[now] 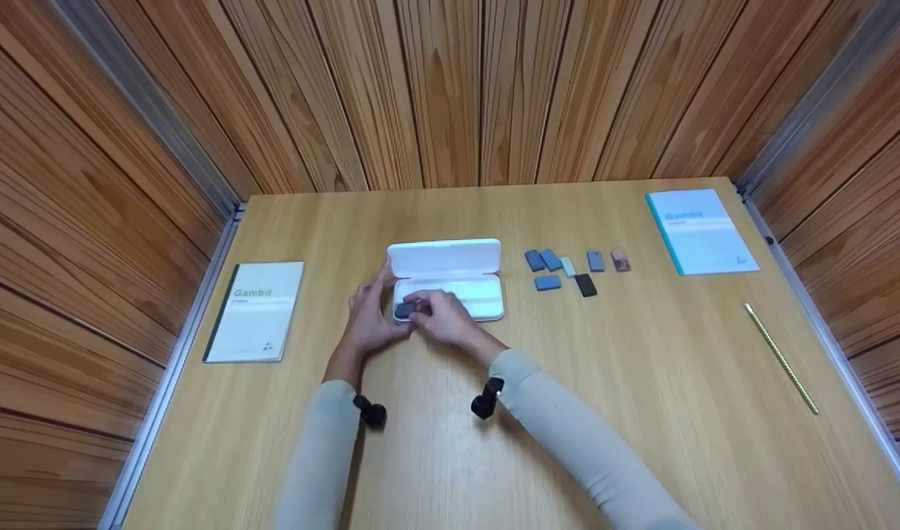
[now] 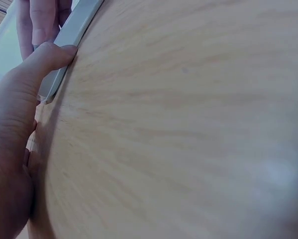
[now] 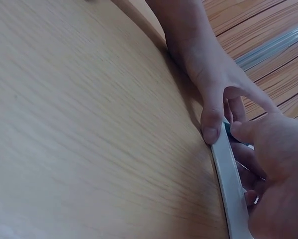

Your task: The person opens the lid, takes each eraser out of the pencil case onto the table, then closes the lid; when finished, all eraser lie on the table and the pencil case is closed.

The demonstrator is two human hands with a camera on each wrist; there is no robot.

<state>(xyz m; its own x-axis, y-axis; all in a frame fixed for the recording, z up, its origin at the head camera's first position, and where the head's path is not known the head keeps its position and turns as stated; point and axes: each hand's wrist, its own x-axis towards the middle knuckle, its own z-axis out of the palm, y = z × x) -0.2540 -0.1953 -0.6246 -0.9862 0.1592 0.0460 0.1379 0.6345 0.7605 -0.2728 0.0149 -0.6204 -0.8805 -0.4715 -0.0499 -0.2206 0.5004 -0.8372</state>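
A white pencil case lies on the table with its lid raised towards the back. My left hand holds the case's left end, thumb pressed on the front edge and forefinger reaching up along the side to the lid. The left wrist view shows the thumb against the case's front wall. Over the tray, my right hand pinches a small dark rectangular block at the left end. In the right wrist view the block looks dark green and is mostly hidden by fingers.
Right of the case lie several small blue blocks, a black one, a pale green one and a brownish-pink one. A notebook lies at left, another at back right. A gold stick lies at right.
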